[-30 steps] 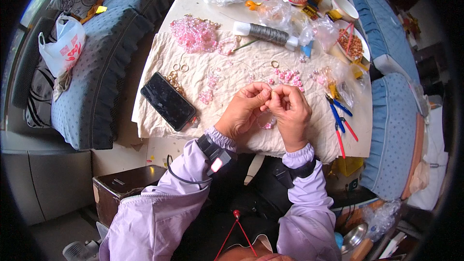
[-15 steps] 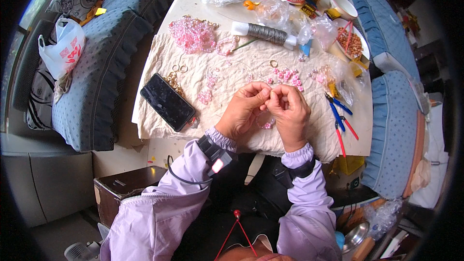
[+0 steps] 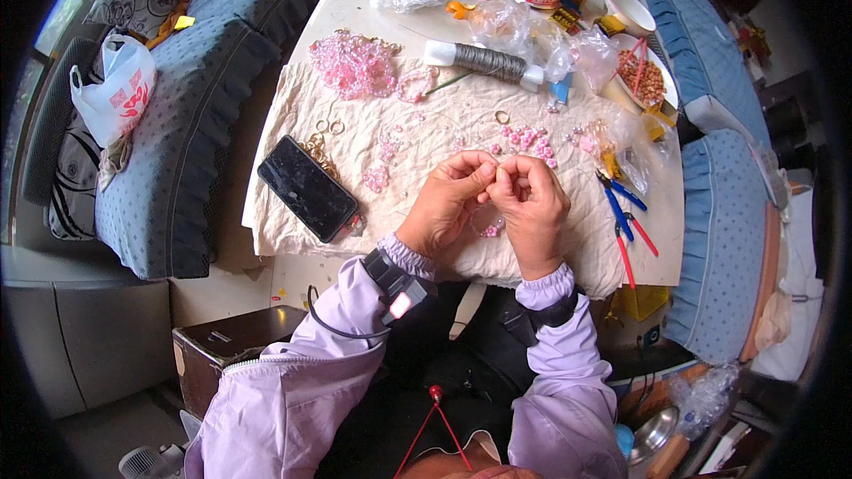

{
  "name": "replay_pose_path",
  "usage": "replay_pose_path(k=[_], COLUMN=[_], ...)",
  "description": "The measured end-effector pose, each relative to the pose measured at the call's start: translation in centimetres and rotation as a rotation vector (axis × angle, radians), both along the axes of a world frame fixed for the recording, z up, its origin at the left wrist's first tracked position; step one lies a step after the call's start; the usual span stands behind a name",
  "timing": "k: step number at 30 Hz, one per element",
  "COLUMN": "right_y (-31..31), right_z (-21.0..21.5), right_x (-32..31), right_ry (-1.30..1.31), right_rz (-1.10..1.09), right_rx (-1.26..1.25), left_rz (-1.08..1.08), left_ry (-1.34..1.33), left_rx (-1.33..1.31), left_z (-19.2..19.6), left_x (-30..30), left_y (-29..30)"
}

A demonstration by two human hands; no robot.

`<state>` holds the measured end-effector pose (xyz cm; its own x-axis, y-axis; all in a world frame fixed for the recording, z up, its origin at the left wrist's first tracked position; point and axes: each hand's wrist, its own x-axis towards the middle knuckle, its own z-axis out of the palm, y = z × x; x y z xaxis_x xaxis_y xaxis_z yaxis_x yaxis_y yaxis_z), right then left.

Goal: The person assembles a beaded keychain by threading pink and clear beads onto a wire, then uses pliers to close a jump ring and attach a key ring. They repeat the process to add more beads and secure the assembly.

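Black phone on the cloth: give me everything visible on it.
The phone is a flat black rectangular slab with a dark, unlit, glossy screen facing up. It lies flat and diagonal on the crumpled beige cloth, near the cloth's left edge. Small gold-coloured rings and chain bits sit close to its upper edge; whether they touch it cannot be told. Neither the left hand nor the right hand touches it; both are off to its right.

Bare cloth (image 3: pixel 417 239) left of hands; pliers (image 3: pixel 621 213) crowd the right
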<state>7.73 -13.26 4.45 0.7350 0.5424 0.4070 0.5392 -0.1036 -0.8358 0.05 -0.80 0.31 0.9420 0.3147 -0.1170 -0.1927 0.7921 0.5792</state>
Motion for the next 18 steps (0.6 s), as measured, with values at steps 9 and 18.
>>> replay_pose_path(k=[9,18], right_y=[-0.1,-0.2], right_z=[0.0,-1.2], right_x=[0.0,0.3], right_ry=[-0.048,0.065], right_rz=[-0.028,-0.007], right_rx=[-0.018,0.055], left_rz=[0.035,0.186], left_ry=[0.013,0.089], left_rx=[0.022,0.215], left_z=[0.2,0.7], left_x=[0.0,0.0], left_y=[-0.3,-0.8])
